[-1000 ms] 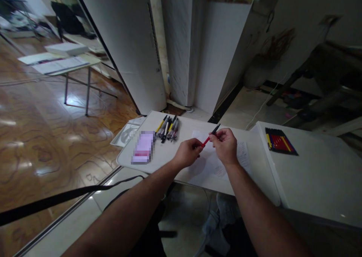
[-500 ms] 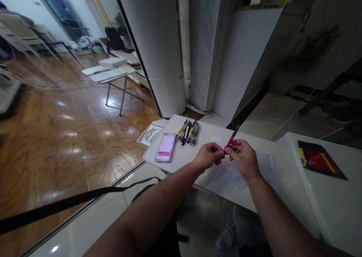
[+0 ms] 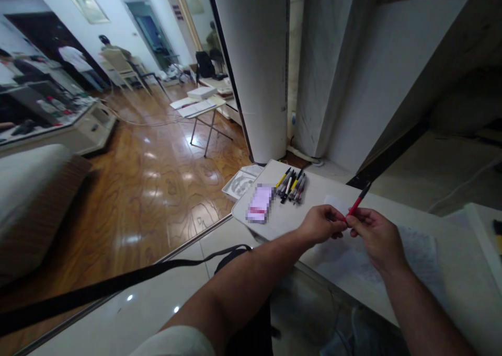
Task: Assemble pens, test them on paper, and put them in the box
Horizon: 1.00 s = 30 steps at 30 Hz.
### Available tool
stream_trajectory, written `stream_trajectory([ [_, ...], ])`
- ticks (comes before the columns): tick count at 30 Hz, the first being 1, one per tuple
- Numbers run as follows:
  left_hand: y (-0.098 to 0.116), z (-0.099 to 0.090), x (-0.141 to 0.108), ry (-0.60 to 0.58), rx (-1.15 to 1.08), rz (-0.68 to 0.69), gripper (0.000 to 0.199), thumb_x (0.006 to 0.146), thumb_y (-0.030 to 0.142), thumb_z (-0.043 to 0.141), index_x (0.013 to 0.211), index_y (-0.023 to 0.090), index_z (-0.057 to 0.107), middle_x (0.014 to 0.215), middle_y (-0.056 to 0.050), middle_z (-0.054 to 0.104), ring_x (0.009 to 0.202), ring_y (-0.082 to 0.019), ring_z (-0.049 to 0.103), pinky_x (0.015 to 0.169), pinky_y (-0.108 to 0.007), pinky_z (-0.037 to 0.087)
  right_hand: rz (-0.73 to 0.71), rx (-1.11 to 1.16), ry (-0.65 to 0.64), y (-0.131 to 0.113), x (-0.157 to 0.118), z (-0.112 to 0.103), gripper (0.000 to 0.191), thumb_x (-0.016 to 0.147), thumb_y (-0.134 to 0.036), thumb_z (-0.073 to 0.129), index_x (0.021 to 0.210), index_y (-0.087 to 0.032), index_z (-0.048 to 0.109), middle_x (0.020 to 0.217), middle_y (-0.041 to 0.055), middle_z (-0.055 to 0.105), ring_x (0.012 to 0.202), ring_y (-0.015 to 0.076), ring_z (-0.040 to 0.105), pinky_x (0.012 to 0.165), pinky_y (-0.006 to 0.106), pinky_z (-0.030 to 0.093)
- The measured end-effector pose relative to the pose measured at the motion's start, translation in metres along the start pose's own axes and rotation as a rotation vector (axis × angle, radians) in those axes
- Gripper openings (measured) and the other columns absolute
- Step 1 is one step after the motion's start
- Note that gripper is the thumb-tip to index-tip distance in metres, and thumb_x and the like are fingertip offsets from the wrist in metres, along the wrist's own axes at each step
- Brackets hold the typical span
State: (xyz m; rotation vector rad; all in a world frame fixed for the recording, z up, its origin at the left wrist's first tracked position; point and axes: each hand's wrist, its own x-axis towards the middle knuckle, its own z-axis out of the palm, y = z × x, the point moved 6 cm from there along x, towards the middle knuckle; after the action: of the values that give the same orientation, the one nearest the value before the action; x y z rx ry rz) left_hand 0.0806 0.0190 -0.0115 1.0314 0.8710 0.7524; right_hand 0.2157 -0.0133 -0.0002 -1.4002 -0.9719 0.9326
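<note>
Above the white table (image 3: 311, 188), a red pen with a black upper end (image 3: 358, 201) slants up and away between my two hands. My right hand (image 3: 378, 236) is closed around its red barrel, thumb and fingers pinched together. At the lower end of the pen, the fingertips of my left hand (image 3: 322, 225) are pinched too; the tip itself is hidden by fingers. Written paper sheets (image 3: 419, 246) lie beneath and beside the hands. Left of them are a pile of pens (image 3: 291, 184) in black, yellow and clear, and a phone (image 3: 261, 203) whose screen is blurred.
A white column (image 3: 254, 73) stands just behind the table. Beside the table's left corner lies a flat printed box (image 3: 241, 182). Farther off, a folding table (image 3: 198, 107) carries papers and a box. Several people are in the far room. A black strap (image 3: 129, 275) crosses the lower left.
The view has turned left, so everything sits farther right and more of the room shows. Both hands stay at the red pen, with little visible change in their grip.
</note>
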Motion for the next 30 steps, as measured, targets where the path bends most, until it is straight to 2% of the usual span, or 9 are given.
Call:
stream_trajectory([
  [9,-0.012,0.006,0.008,0.016,-0.057,-0.045,0.029,0.066,0.023,0.082,0.077,0.012,0.057,0.052,0.002,0.06,0.044,-0.009,0.058,0.045,-0.019,0.045,0.071,-0.082,0.002,0.011,0.0,-0.011,0.038,0.059,-0.045,0.083,0.083,-0.017,0.071,0.068,0.0068,0.068,0.048,0.0145,0.056,0.042,0.027,0.047],
  [15,-0.023,0.015,0.016,-0.028,-0.085,-0.106,0.024,0.067,0.011,0.078,0.077,0.012,0.056,0.052,0.002,0.061,0.046,-0.011,0.061,0.048,-0.022,0.051,0.123,-0.102,0.014,0.021,0.0,-0.021,0.037,0.061,-0.045,0.081,0.083,-0.017,0.07,0.067,0.0065,0.068,0.048,0.0141,0.055,0.042,0.026,0.043],
  [18,-0.02,0.024,0.013,-0.007,-0.016,-0.123,0.021,0.07,0.007,0.074,0.075,0.013,0.054,0.051,0.003,0.06,0.044,-0.011,0.06,0.047,-0.021,0.05,0.135,-0.072,0.026,0.019,-0.005,-0.025,0.037,0.063,-0.044,0.08,0.084,-0.016,0.069,0.066,0.005,0.068,0.05,0.0132,0.055,0.043,0.025,0.042],
  [24,-0.013,0.041,0.014,-0.036,0.133,-0.033,0.023,0.069,0.017,0.077,0.077,0.013,0.056,0.059,0.002,0.062,0.05,-0.011,0.063,0.052,-0.023,0.052,0.138,0.004,0.078,0.01,-0.012,-0.035,0.028,0.063,-0.038,0.074,0.079,-0.016,0.066,0.066,0.0018,0.067,0.051,0.0122,0.056,0.043,0.023,0.041],
  [28,-0.018,0.056,0.02,-0.129,0.216,0.014,0.019,0.073,0.025,0.072,0.082,0.015,0.058,0.066,0.001,0.064,0.057,-0.012,0.064,0.057,-0.025,0.052,0.171,-0.006,0.159,0.005,-0.013,-0.056,0.024,0.064,-0.035,0.071,0.079,-0.017,0.065,0.066,0.0007,0.066,0.053,0.0114,0.056,0.042,0.02,0.04],
  [30,-0.015,0.063,0.019,-0.155,0.394,0.082,0.014,0.075,0.025,0.067,0.083,0.016,0.061,0.067,0.0,0.066,0.059,-0.013,0.063,0.059,-0.025,0.05,0.178,-0.034,0.214,0.001,-0.015,-0.072,0.023,0.064,-0.035,0.07,0.078,-0.017,0.065,0.065,0.0001,0.065,0.052,0.011,0.055,0.041,0.02,0.038],
])
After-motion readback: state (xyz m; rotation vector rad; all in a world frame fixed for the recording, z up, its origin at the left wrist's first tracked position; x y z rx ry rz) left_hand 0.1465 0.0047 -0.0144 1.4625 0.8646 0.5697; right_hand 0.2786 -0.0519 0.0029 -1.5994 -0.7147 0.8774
